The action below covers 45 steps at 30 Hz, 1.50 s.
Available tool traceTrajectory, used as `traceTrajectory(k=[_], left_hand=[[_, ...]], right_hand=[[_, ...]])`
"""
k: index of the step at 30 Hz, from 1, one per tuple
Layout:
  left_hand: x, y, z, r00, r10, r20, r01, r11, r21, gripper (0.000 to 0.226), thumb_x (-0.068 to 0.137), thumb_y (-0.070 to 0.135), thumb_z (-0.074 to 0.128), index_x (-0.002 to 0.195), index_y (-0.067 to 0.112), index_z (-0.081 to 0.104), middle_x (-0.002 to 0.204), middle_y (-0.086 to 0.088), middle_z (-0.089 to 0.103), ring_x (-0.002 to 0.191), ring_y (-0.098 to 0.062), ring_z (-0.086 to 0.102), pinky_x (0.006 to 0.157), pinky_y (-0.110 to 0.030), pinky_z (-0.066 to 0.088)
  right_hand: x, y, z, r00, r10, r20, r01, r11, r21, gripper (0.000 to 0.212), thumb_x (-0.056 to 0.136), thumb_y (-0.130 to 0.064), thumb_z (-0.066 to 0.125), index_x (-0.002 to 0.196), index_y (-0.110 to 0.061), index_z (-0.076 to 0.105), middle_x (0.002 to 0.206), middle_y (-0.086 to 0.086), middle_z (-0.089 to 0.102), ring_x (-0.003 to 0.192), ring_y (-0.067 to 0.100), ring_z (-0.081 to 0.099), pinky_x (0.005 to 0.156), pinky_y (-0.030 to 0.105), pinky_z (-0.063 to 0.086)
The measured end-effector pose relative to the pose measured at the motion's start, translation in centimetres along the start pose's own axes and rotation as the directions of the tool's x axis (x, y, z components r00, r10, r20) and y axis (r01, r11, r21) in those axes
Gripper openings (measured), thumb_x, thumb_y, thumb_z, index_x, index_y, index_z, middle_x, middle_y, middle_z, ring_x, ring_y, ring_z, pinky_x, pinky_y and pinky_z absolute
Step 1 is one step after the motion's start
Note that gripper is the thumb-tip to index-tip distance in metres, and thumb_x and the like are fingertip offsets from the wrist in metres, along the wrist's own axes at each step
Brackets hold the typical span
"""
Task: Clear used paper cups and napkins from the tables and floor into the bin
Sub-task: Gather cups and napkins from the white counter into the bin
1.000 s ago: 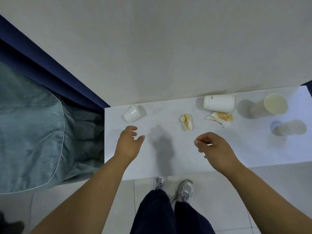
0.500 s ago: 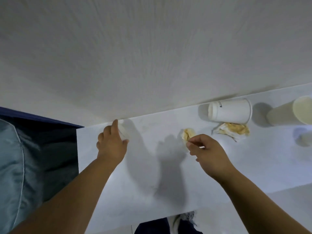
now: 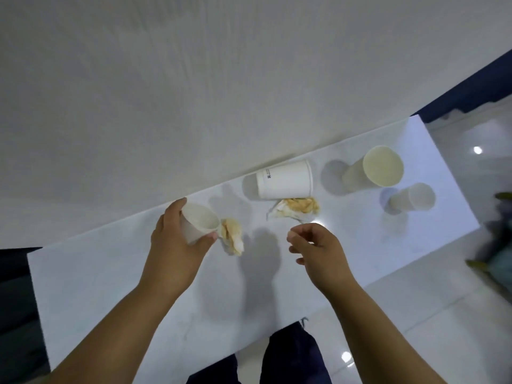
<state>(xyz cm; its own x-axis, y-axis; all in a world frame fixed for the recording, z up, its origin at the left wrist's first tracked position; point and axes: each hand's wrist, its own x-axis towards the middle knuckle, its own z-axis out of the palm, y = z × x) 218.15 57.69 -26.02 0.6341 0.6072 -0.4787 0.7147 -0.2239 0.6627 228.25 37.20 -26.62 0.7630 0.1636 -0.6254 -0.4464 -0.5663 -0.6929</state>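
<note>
My left hand grips a small white paper cup, lifted and tilted with its mouth to the right. Right beside it a stained crumpled napkin lies on the white table. My right hand hovers empty over the table, fingers loosely curled, just below a second stained napkin. A larger white cup lies on its side against the wall. A tall cream cup and a small cup stand at the right.
A pale wall runs along the table's far edge. Glossy floor tiles lie to the right and below, with a blurred dark and green object at the right edge. My dark trouser legs stand at the table's near edge.
My left hand has closed on the small cup and carried it right, next to the napkin. My right hand has drifted toward the second napkin. The view has shifted right.
</note>
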Motion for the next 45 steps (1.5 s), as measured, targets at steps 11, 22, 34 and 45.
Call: traceTrajectory(k=[11, 22, 34, 45], left_hand=[[-1.7, 11.4, 11.3, 0.995, 0.008, 0.098, 0.001, 0.996, -0.092, 0.073, 0.07, 0.03, 0.081, 0.131, 0.027, 0.04, 0.117, 0.012, 0.048, 0.1, -0.012, 0.05, 0.073, -0.023, 0.039], [-1.4, 16.0, 20.0, 0.986, 0.017, 0.166, -0.016, 1.0, -0.005, 0.065, 0.066, 0.028, 0.084, 0.12, 0.027, 0.047, 0.111, 0.011, 0.052, 0.099, -0.012, 0.05, 0.078, -0.025, 0.037], [-2.8, 12.8, 22.6, 0.978, -0.058, 0.199, 0.025, 0.986, 0.164, 0.076, 0.061, 0.035, 0.082, 0.128, 0.032, 0.046, 0.124, 0.002, 0.048, 0.114, -0.026, 0.046, 0.096, -0.045, 0.043], [-4.4, 8.8, 20.1, 0.96, 0.041, 0.278, -0.047, 0.999, 0.016, 0.077, 0.065, 0.028, 0.082, 0.132, 0.034, 0.045, 0.125, 0.006, 0.05, 0.117, -0.017, 0.046, 0.099, -0.041, 0.043]], right_hand=[[3.3, 2.4, -13.7, 0.958, -0.001, -0.286, -0.003, 1.0, -0.012, 0.011, 0.088, -0.027, 0.062, 0.098, -0.027, 0.058, 0.098, -0.015, 0.062, 0.09, -0.002, 0.059, 0.071, 0.012, 0.047], [12.4, 4.1, -23.8, 0.985, -0.068, -0.162, -0.06, 0.737, -0.673, 0.091, 0.082, -0.037, 0.069, 0.15, -0.024, 0.009, 0.156, 0.007, 0.003, 0.138, 0.032, 0.016, 0.108, 0.044, 0.029], [9.9, 4.3, -22.5, 0.983, 0.182, 0.022, -0.182, 0.983, -0.025, 0.049, 0.082, -0.051, 0.063, 0.115, -0.016, 0.055, 0.098, 0.001, 0.064, 0.083, 0.021, 0.065, 0.07, 0.035, 0.052], [6.0, 3.2, -14.2, 0.82, 0.038, 0.572, 0.025, 0.994, -0.102, 0.053, 0.081, -0.044, 0.069, 0.129, -0.036, 0.05, 0.123, -0.017, 0.056, 0.111, 0.007, 0.055, 0.09, 0.02, 0.044]])
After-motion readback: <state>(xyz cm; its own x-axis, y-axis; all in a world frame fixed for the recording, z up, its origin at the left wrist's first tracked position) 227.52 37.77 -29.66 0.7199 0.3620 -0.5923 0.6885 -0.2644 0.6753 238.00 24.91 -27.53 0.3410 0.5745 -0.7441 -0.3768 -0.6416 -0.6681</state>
